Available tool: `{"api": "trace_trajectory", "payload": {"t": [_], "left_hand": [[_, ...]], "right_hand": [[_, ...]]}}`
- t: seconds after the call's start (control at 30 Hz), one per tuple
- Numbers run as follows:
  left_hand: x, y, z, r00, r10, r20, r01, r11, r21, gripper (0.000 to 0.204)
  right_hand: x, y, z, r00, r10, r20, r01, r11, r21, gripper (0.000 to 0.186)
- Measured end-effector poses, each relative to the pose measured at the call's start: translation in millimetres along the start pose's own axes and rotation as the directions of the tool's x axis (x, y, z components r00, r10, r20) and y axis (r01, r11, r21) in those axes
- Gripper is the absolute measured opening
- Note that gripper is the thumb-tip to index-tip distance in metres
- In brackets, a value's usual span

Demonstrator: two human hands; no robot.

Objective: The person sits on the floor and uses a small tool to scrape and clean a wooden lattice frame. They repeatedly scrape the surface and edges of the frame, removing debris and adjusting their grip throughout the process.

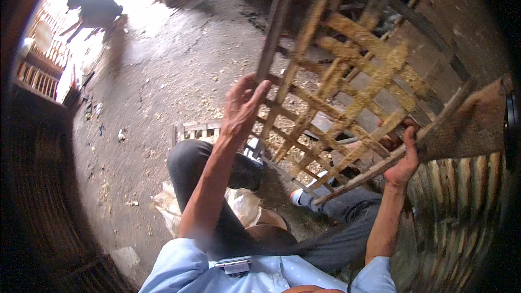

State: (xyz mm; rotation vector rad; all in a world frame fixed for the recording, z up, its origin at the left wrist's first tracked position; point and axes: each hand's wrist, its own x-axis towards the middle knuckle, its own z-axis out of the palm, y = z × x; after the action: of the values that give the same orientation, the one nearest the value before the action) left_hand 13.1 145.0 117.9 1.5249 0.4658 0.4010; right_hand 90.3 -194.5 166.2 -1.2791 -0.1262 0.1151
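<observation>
A wooden-framed lattice tray (275, 27) of crossed bamboo strips is tilted up in front of me, over my lower legs. Yellowish crumbly residue coats many of the strips (347, 49). My left hand (243, 106) is closed round the left frame rail, its thumb lying along the wood. At the lower right rail, my right hand (402, 165) grips with the thumb upright outside and fingers partly hidden behind the lattice. Through the gaps show the littered floor and my shoe (297, 196).
A small slatted wooden piece (201, 127) lies beyond my left knee. Crumpled pale plastic (169, 206) is by my legs. Corrugated sheeting (461, 201) stands at right. Another person (100, 11) bends in the bright opening, far left. Pale bits litter the concrete floor (163, 54).
</observation>
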Motion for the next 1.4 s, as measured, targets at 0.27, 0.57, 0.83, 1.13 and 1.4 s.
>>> {"api": "trace_trajectory", "payload": {"t": [0.27,0.57,0.83,1.13,1.4], "left_hand": [[-6,-4,0,0.974,-0.05,-0.223,0.006,0.981,-0.195,0.037],[-2,4,-27,0.91,-0.189,-0.369,0.043,0.928,-0.369,0.059],[8,-14,-52,0.854,-0.355,-0.381,0.074,0.807,-0.586,0.057],[5,-36,-36,0.872,-0.44,-0.215,0.097,0.586,-0.805,0.044],[-2,-55,7,0.923,-0.383,0.043,0.148,0.252,-0.956,0.037]], "right_hand": [[1,-13,25,0.974,-0.224,0.015,0.224,0.961,-0.16,0.033],[10,-14,24,0.979,-0.155,0.134,0.205,0.761,-0.616,0.055],[11,-19,29,0.98,-0.157,0.122,0.197,0.696,-0.69,0.045],[8,-3,31,0.892,-0.225,0.392,0.049,0.91,0.412,0.079],[-12,0,49,0.999,0.033,0.037,-0.035,0.997,0.063,0.055]]}}
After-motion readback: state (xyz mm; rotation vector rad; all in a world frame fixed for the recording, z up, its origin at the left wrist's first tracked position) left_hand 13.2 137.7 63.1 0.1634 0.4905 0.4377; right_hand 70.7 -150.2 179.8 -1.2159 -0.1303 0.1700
